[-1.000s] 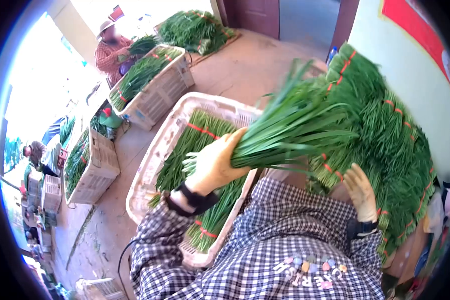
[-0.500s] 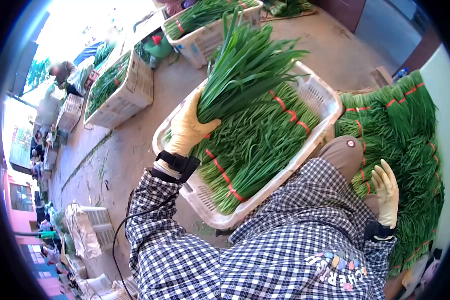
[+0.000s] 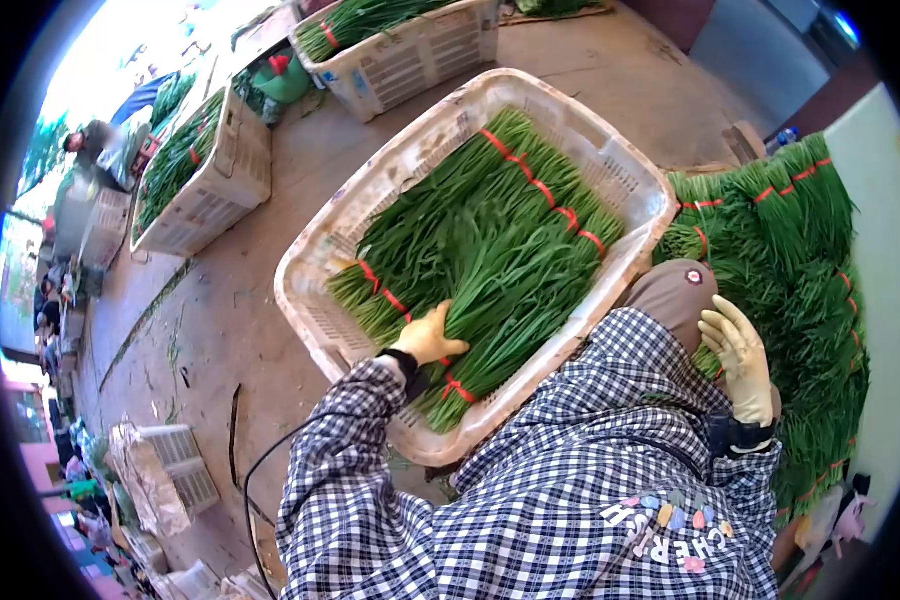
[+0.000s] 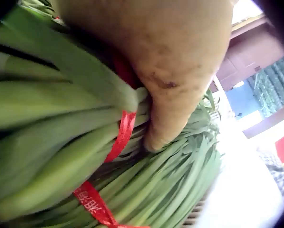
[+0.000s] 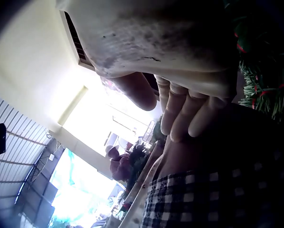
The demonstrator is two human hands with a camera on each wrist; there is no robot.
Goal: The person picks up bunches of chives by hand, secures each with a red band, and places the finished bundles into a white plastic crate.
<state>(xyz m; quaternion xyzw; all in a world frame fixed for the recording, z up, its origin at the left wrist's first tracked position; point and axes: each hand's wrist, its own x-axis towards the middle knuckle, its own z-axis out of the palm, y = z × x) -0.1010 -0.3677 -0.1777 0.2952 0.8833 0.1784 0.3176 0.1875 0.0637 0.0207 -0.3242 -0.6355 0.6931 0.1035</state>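
Low inside a white plastic crate, my gloved left hand grips a bunch of garlic chives near its stem end. The bunch lies over other chive bundles tied with red bands. In the left wrist view the thumb presses down along the leaves, close beside a red tie; the other fingers are hidden. Over my right knee, my gloved right hand is raised with nothing in it. Its fingers hang relaxed in the right wrist view.
Tied chive bundles are stacked high against the wall at my right. Beyond the crate stand another filled crate, a green bucket and a further crate. Brown paper covers a crate at lower left. A person is bent over in the distance.
My left hand has carried the chive bunch from in front of the stack at right, across and down into the crate. The right hand stays near the knee. The head view has turned.
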